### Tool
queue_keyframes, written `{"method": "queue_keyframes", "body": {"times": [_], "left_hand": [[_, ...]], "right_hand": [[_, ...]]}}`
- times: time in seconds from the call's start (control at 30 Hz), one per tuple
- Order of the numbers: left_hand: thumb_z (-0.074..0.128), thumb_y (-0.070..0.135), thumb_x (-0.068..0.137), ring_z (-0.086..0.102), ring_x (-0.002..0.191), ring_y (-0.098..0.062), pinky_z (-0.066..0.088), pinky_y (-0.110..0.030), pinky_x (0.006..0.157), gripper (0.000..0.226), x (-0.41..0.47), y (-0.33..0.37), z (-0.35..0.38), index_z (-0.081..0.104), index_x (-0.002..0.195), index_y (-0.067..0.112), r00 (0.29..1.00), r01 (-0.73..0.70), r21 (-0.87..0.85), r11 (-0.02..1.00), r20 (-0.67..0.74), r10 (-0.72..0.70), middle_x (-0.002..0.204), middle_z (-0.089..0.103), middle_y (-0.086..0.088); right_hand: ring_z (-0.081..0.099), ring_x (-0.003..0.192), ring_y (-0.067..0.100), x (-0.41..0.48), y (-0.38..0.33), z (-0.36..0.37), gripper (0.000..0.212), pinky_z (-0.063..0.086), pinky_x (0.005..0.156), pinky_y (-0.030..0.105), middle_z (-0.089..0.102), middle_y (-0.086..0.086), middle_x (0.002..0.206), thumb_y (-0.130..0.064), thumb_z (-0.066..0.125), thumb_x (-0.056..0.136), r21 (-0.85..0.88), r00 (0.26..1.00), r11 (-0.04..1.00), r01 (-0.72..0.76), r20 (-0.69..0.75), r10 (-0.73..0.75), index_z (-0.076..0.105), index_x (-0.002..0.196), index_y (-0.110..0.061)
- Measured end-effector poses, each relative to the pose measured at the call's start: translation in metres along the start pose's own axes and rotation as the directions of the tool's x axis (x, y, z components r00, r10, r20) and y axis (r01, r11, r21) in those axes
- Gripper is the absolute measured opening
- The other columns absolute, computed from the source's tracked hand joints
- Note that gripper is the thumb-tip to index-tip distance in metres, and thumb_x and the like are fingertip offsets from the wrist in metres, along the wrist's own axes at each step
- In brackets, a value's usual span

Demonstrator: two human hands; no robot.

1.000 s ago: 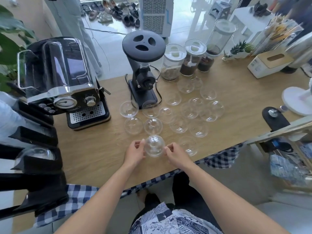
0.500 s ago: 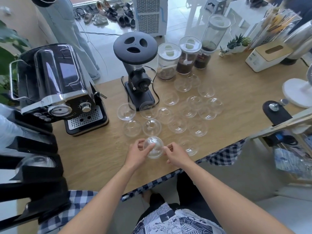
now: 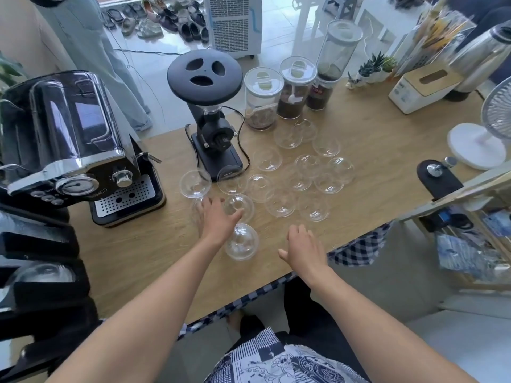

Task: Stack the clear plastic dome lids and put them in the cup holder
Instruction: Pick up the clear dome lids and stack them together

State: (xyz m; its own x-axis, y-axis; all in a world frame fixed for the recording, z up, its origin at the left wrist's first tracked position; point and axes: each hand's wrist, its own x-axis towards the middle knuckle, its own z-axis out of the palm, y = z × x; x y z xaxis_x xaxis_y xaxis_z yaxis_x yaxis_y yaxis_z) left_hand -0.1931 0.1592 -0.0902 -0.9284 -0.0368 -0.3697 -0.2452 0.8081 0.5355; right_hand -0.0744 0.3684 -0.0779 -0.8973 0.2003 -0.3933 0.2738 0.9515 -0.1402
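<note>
Left hand [image 3: 215,221] reaching, fingers spread and grasping nothing, over dome lid [image 3: 238,208] beside coffee grinder [image 3: 210,111]. Right hand [image 3: 302,248] hovering, fingers loosely curled, empty. Stacked lids [image 3: 241,241] sitting on worktop [image 3: 138,252] between hands. Other lids lying scattered beyond.

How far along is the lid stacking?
Early. Done: one dome lid, possibly a short stack, sits dome-up near the table's front edge. In hand: nothing gripped; left hand reaches over a lid behind it, right hand rests open beside the stack. Left: well over a dozen loose lids spread across the table, and none has gone into a holder.
</note>
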Motion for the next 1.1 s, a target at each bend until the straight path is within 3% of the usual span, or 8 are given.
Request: {"method": "queue_keyframes", "body": {"times": [0.2,0.5,0.6,0.7,0.83,0.93,1.03,1.1], "left_hand": [[0.089,0.062,0.085,0.023,0.156,-0.039,0.03,-0.054,0.127,0.073,0.021,0.017,0.019,0.068,0.133,0.012,0.997,0.05,0.234,0.971,0.053,-0.064,0.163,0.037,-0.017],[0.085,0.071,0.081,0.036,0.151,-0.038,0.037,-0.052,0.12,0.068,0.022,0.032,0.008,0.074,0.114,0.013,0.995,0.009,0.308,0.951,0.096,-0.04,0.153,0.052,-0.017],[0.084,0.076,0.075,0.053,0.142,-0.042,0.037,-0.054,0.118,0.059,0.02,0.026,-0.003,0.067,0.081,0.019,0.992,0.004,0.215,0.977,0.125,-0.032,0.12,0.074,-0.014],[0.082,0.074,0.082,0.063,0.129,-0.037,0.044,-0.051,0.109,0.058,0.006,0.029,-0.022,0.066,0.081,0.019,0.994,-0.013,0.194,0.981,0.108,-0.008,0.102,0.075,-0.005],[0.083,0.072,0.087,0.063,0.133,-0.03,0.045,-0.045,0.108,0.067,-0.01,0.027,-0.047,0.072,0.12,0.014,0.991,-0.01,0.103,0.995,0.135,-0.004,0.125,0.076,-0.004],[0.088,0.065,0.086,0.063,0.138,-0.027,0.049,-0.035,0.104,0.09,-0.023,0.014,-0.062,0.061,0.15,0.009,0.992,-0.023,-0.081,0.996,0.118,0.032,0.149,0.067,-0.006],[0.086,0.072,0.084,0.064,0.134,-0.023,0.056,-0.042,0.111,0.098,-0.041,-0.013,-0.068,0.054,0.158,0.016,0.994,-0.055,-0.171,0.984,0.081,0.07,0.152,0.063,-0.001],[0.083,0.077,0.084,0.066,0.126,-0.02,0.059,-0.046,0.109,0.099,-0.055,-0.031,-0.07,0.054,0.158,0.018,0.995,-0.055,-0.201,0.978,0.067,0.069,0.149,0.062,0.003]], "right_hand": [[0.065,0.093,0.025,-0.006,0.005,0.009,0.012,0.043,0.073,0.036,0.064,0.001,0.104,-0.026,0.066,0.107,-0.021,0.998,1.0,0.016,-0.058,-0.017,0.057,0.105,-0.018],[0.061,0.072,0.02,-0.016,0.014,-0.018,0.013,0.038,0.053,0.03,0.062,-0.002,0.087,-0.025,0.064,0.103,0.225,0.982,0.972,0.067,-0.185,-0.024,0.058,0.094,-0.017],[0.066,0.077,0.016,-0.017,0.016,-0.032,0.013,0.054,0.059,0.034,0.065,-0.008,0.088,-0.031,0.068,0.101,0.365,0.974,0.928,0.073,-0.227,0.013,0.062,0.096,-0.021],[0.066,0.077,0.008,-0.015,0.015,-0.044,0.014,0.055,0.062,0.031,0.068,-0.011,0.085,-0.036,0.071,0.1,0.498,0.971,0.866,0.054,-0.23,0.071,0.065,0.096,-0.024],[0.068,0.078,0.009,-0.013,0.006,-0.057,0.013,0.054,0.066,0.022,0.075,-0.005,0.089,-0.033,0.073,0.102,0.756,0.975,0.654,0.018,-0.156,0.155,0.071,0.098,-0.021],[0.061,0.069,0.011,-0.011,-0.001,-0.051,0.024,0.053,0.071,0.028,0.072,-0.001,0.087,-0.04,0.072,0.104,0.894,0.982,0.438,-0.097,0.016,0.186,0.075,0.104,-0.016],[0.044,0.056,0.01,-0.013,-0.004,-0.027,0.027,0.048,0.066,0.034,0.06,0.0,0.079,-0.036,0.07,0.108,0.955,0.968,0.164,-0.249,0.242,0.061,0.074,0.11,-0.009],[0.041,0.058,0.011,-0.018,-0.003,-0.007,0.024,0.047,0.064,0.03,0.056,-0.004,0.077,-0.034,0.07,0.11,0.945,0.943,0.068,-0.319,0.324,-0.073,0.07,0.112,-0.01]]}}
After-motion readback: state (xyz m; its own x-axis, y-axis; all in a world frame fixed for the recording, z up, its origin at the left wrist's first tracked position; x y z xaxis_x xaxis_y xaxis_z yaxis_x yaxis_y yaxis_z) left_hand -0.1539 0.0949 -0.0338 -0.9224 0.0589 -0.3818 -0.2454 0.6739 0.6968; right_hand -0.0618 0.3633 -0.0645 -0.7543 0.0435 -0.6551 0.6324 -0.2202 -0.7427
